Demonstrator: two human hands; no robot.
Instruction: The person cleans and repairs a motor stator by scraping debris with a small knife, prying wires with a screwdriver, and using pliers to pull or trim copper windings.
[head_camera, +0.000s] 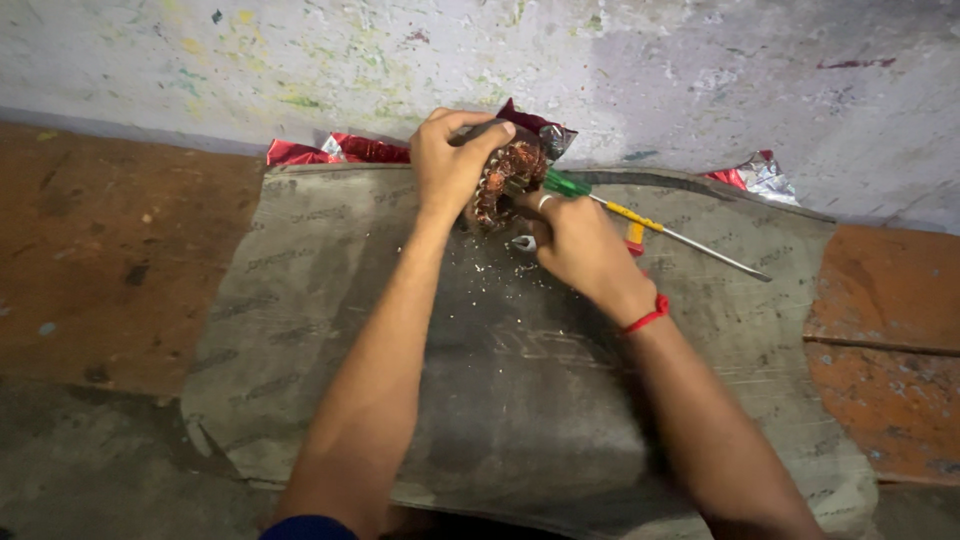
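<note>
Copper-wound stator (505, 172) gripped by both hands (450, 165) (580, 245), fingers curled; red foil wrapper (340, 150) seemingly behind.

One head-worn camera looks steeply down, close over the grey mat (520, 400).

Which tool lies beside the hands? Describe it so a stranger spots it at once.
Start at the grey mat on the floor by the paint-flecked wall. Just right of the right hand lies a screwdriver. Its green handle and long, thin metal shaft set it apart.
</note>
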